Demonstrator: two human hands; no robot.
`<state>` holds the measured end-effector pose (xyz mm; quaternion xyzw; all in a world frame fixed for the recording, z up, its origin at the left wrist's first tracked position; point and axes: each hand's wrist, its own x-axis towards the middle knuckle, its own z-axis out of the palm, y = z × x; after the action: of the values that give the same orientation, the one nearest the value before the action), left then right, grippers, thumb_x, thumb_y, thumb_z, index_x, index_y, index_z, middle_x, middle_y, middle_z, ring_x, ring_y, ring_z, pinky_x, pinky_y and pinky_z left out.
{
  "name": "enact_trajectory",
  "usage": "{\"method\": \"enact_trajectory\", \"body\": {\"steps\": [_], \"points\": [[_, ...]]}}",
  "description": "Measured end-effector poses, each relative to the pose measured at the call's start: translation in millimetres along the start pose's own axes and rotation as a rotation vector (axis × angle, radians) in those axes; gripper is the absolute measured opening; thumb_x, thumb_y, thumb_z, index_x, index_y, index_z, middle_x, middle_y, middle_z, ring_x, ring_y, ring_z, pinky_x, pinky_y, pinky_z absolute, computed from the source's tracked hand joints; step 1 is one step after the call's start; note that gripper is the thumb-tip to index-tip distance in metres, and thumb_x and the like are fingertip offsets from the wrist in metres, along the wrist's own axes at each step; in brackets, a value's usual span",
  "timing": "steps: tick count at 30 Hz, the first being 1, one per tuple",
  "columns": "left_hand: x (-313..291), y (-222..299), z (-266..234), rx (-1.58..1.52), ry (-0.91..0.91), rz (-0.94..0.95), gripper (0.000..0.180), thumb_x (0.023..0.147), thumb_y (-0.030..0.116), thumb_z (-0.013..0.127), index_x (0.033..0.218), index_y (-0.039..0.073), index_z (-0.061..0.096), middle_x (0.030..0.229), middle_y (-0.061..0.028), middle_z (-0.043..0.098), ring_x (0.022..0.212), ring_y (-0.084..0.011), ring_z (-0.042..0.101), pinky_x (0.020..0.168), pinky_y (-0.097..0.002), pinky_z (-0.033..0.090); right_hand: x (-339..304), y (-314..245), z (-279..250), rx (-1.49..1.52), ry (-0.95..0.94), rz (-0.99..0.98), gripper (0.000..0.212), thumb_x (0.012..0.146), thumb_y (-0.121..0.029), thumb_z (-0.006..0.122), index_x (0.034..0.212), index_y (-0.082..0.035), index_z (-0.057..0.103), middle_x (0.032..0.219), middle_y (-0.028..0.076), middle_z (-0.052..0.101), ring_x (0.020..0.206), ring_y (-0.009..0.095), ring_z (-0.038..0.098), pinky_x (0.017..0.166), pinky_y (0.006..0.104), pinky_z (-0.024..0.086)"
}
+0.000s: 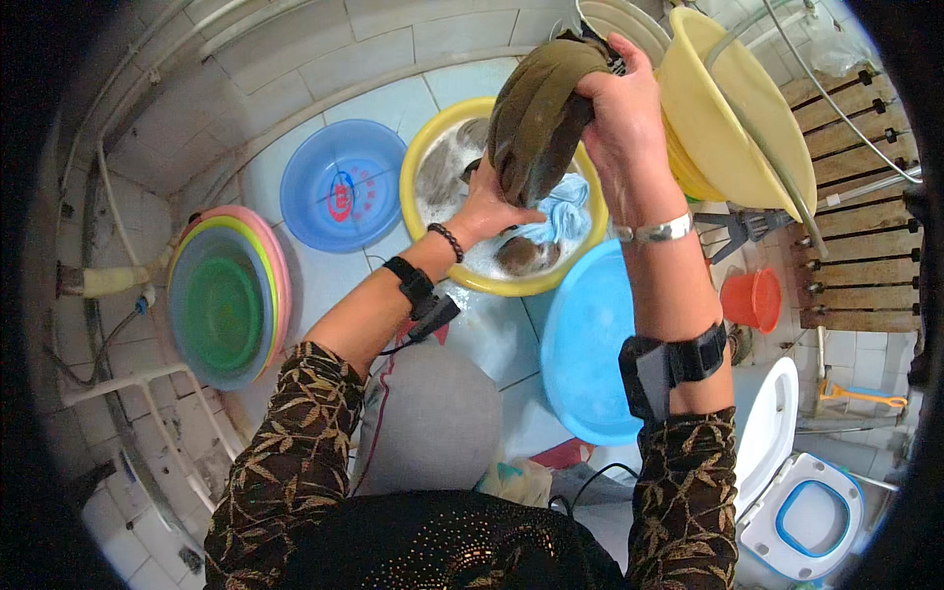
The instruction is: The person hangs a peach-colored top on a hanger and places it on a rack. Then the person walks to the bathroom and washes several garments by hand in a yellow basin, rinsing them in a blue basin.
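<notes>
I'm wringing the wet olive-brown cloth garment [539,113] over the soapy yellow plastic basin [430,147], right hand [621,118] clenched on top, left hand [489,208] gripping below; next, I judge, a tighter twist.

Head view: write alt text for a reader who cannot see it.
Both hands hold a wet olive-brown cloth above a yellow basin of soapy water: right hand on top, left hand at its lower end. Blue basins lie on the tiled floor.
</notes>
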<state>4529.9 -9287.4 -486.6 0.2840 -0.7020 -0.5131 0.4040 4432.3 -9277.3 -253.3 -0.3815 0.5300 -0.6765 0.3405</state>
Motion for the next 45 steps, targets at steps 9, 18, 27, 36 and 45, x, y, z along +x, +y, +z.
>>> {"method": "enact_trajectory", "body": {"steps": [9, 18, 27, 36, 45], "points": [[32.0, -10.4, -13.3, -1.136, 0.408, -0.224, 0.018, 0.095, 0.011, 0.051, 0.111, 0.005, 0.058, 0.108, -0.0073, 0.063, 0.097, -0.0210, 0.060, 0.088, -0.0384, 0.049, -49.9, 54.1, -79.0, 0.375, -0.060, 0.231, 0.057, 0.073, 0.014, 0.039, 0.129, 0.004, 0.045, 0.125, 0.020, 0.054, 0.115, 0.033, 0.054, 0.103, 0.0442, 0.044], [41.8, 27.0, -5.3, -0.771, 0.200, -0.163, 0.025, 0.098, 0.013, 0.043, 0.115, 0.003, 0.057, 0.108, -0.0058, 0.064, 0.096, -0.0153, 0.061, 0.084, -0.0303, 0.052, -68.5, 162.0, -113.7, -0.598, -0.240, 0.016, 0.111, 0.063, -0.020, 0.085, 0.149, -0.007, 0.017, 0.145, 0.015, 0.038, 0.129, 0.030, 0.042, 0.106, 0.0414, 0.036], [65.4, 16.3, 10.5, -1.269, 0.109, -0.441, 0.023, 0.098, 0.024, 0.045, 0.105, 0.007, 0.059, 0.099, -0.0034, 0.065, 0.088, -0.0150, 0.063, 0.081, -0.0312, 0.052, -46.7, 182.0, -83.9, -0.261, -0.261, 0.030, 0.083, 0.061, -0.012, 0.083, 0.131, -0.003, 0.038, 0.123, 0.010, 0.055, 0.113, 0.022, 0.054, 0.098, 0.0345, 0.043], [57.6, -26.4, -22.7, -1.087, -0.149, -0.354, 0.073, 0.095, 0.022, 0.056, 0.151, 0.007, 0.012, 0.134, -0.0109, 0.047, 0.122, -0.0237, 0.046, 0.104, -0.0402, 0.037, -47.4, 177.4, -78.5, 0.297, 0.025, 0.509, 0.032, 0.082, -0.013, 0.063, 0.112, -0.002, 0.058, 0.099, 0.008, 0.065, 0.087, 0.019, 0.063, 0.078, 0.0321, 0.052], [12.1, 18.2, 22.9, -1.278, -0.057, -0.473, 0.055, 0.095, 0.037, 0.057, 0.136, 0.006, 0.039, 0.128, -0.0085, 0.054, 0.114, -0.0198, 0.054, 0.094, -0.0349, 0.046, -30.2, 198.3, -85.2, 0.200, 0.053, 0.346, 0.039, 0.081, -0.011, 0.065, 0.117, 0.000, 0.054, 0.103, 0.011, 0.064, 0.086, 0.016, 0.062, 0.077, 0.0307, 0.051]]}}
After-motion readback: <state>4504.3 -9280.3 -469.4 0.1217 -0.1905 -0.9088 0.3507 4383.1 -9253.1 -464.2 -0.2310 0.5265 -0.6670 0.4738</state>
